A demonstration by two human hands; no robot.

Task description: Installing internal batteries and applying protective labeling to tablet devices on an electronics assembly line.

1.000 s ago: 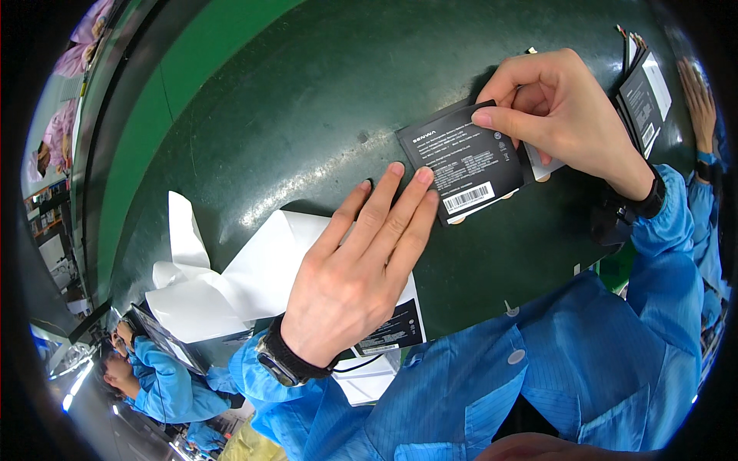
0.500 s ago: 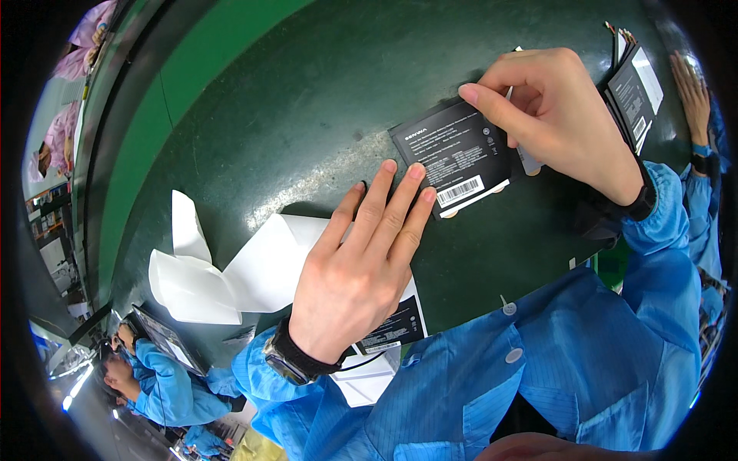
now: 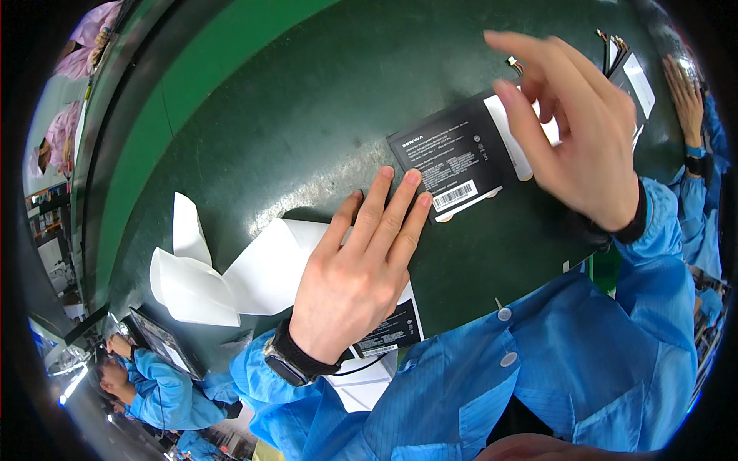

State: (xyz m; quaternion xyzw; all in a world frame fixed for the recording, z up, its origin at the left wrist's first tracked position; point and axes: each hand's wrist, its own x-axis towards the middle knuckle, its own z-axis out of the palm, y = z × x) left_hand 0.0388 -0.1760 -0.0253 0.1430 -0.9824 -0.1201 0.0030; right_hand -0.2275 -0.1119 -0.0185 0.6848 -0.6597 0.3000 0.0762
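A flat battery pack point(image 3: 453, 146) with a black printed label lies tilted on the green table. Its right end shows a bare whitish strip point(image 3: 506, 137), and thin wires end in a small white connector point(image 3: 514, 64) at the far side. My left hand point(image 3: 352, 280) lies flat, fingers stretched, its fingertips at the pack's left edge. Over the pack's right end hovers my right hand point(image 3: 580, 131), thumb and forefinger apart, with nothing visible between them. Partly under my left hand is a sheet with black labels point(image 3: 397, 326) on white backing.
Curled white backing paper point(image 3: 265, 269) spreads left of my left hand. More battery packs with wires point(image 3: 639, 83) are piled at the far right, near another person's hand point(image 3: 684, 100). At the lower left, a person in blue point(image 3: 165, 384) sits by a dark flat panel point(image 3: 165, 342).
My right hand has come off the label's upper right corner and lifted, its fingers spreading. The pack's pale right end and the connector now show. My left hand has barely moved.
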